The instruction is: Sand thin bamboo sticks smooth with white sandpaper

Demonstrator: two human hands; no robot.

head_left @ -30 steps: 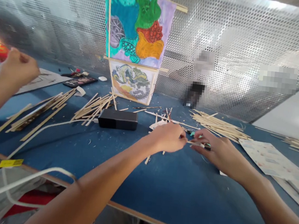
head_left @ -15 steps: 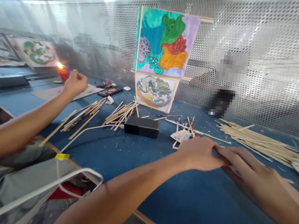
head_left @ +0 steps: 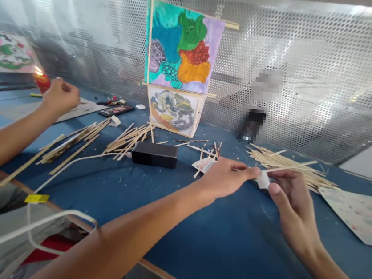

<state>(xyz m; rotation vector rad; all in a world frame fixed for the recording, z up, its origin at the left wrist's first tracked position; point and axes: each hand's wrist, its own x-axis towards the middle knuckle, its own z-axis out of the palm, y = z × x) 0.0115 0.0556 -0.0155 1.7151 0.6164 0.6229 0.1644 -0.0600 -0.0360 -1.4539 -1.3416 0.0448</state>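
Over the right part of the blue table, my left hand (head_left: 226, 178) pinches the left edge of a small white piece (head_left: 263, 179). Close beside it my right hand (head_left: 294, 205) is closed around a thin pale wooden stick (head_left: 292, 166), which slants up to the right from the white piece. Something dark shows just below the white piece, too small to make out. Behind my hands lies a pile of wooden sticks (head_left: 271, 158). A printed paper scrap (head_left: 203, 165) is next to my left hand.
Another person's hand (head_left: 61, 97) is near a lit red candle (head_left: 41, 80) at the left. A black box (head_left: 154, 154) with a white cable, more sticks (head_left: 128, 141) and a standing painted panel (head_left: 183, 45) occupy the middle. A patterned sheet (head_left: 358, 215) lies right.
The view has turned to the right. My hands, overlapping before, have come apart a little, and the white piece and the stick now show between them.
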